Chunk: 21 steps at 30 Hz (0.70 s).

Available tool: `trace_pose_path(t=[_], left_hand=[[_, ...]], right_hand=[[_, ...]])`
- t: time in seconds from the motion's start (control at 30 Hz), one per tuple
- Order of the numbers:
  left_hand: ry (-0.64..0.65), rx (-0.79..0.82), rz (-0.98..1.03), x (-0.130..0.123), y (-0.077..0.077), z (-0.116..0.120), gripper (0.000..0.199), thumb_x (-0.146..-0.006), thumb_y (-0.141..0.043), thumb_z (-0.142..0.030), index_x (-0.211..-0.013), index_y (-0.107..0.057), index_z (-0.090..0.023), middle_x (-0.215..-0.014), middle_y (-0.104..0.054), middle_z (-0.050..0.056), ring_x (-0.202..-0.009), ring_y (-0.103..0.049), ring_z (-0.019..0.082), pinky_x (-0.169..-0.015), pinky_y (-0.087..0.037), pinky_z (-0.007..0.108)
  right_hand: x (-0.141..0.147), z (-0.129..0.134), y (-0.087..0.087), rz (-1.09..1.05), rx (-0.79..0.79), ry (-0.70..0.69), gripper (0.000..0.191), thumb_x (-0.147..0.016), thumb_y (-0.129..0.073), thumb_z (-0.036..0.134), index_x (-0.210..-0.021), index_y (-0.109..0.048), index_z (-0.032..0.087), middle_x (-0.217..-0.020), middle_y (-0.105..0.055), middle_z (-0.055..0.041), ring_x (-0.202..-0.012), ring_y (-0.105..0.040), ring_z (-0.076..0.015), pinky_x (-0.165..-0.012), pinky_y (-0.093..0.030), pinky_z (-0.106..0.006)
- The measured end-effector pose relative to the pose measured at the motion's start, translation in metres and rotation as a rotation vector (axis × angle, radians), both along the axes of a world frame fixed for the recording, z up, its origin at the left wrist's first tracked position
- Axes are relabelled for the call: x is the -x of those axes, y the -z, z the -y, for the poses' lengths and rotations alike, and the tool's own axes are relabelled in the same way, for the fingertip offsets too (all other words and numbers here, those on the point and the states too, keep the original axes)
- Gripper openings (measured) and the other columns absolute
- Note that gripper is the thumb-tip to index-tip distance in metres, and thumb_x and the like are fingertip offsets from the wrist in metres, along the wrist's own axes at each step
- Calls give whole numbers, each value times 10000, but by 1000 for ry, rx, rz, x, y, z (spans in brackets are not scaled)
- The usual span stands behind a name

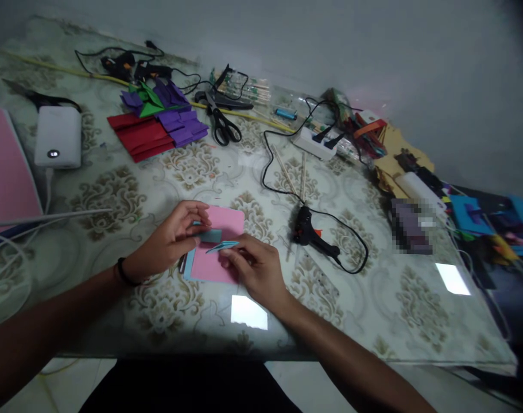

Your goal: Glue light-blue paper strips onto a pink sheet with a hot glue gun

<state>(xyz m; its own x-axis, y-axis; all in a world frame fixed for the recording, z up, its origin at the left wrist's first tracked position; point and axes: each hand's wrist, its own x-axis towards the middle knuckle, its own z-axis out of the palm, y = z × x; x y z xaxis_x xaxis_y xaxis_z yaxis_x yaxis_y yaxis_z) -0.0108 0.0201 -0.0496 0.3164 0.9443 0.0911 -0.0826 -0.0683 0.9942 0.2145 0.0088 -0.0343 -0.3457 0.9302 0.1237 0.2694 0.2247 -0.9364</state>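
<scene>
My right hand (259, 267) pinches a folded light-blue paper (222, 245), its layered edges showing between thumb and fingers. My left hand (181, 232), with a dark band at the wrist, has thumb and curled fingers around the left end of a flat blue paper piece (211, 236). Whether this piece joins the folded one is not clear. Beneath both hands lies a small stack of pink sheets (227, 218), with a blue sheet and a dark edge showing at its lower left.
Right of my hands lies a black glue gun (315, 232) with its cord. Farther back are scissors (220, 117), folded purple paper (183, 127), red paper (138, 135) and a white power strip (315, 143). A white power bank (58, 137) sits left.
</scene>
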Motion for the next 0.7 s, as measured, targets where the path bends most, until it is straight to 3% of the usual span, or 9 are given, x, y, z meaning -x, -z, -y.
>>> trace_pose_path(t=[0.2, 0.37, 0.53, 0.7], left_hand=[[-44, -179, -293, 0, -5, -2, 299, -899, -548, -52, -1127, -652, -215, -1237, -595, 84, -1188, -673, 217, -1058, -603, 443], [-128, -427, -745, 6, -11, -6, 184, -910, -661, -101, -1059, -719, -192, -1175, -649, 81, -1217, -609, 269, -1129, -500, 505], [-61, -425, -734, 12, -10, -9, 107, -950, -697, -181, -1043, -750, -187, -1091, -664, 52, -1020, -671, 202, -967, -561, 357], [-35, -428, -683, 10, -7, -9, 85, -953, -706, -172, -969, -787, -188, -1070, -675, 44, -999, -680, 187, -938, -560, 325]], right_hand=[[1, -3, -1, -42, 218, 24, 246, -959, -706, 311, -743, -680, 196, -712, -711, -19, -644, -660, -148, -652, -517, -271], [1, -10, -3, -96, 424, 9, 294, -881, -780, 431, -751, -678, 188, -671, -685, -4, -640, -680, -149, -618, -513, -252], [2, -17, -9, -169, 581, 26, 458, -743, -857, 605, -792, -701, 178, -721, -645, 15, -649, -702, -150, -630, -607, -267], [2, -20, -12, -125, 594, 21, 488, -768, -822, 639, -835, -714, 168, -730, -676, 0, -654, -714, -152, -640, -631, -276]])
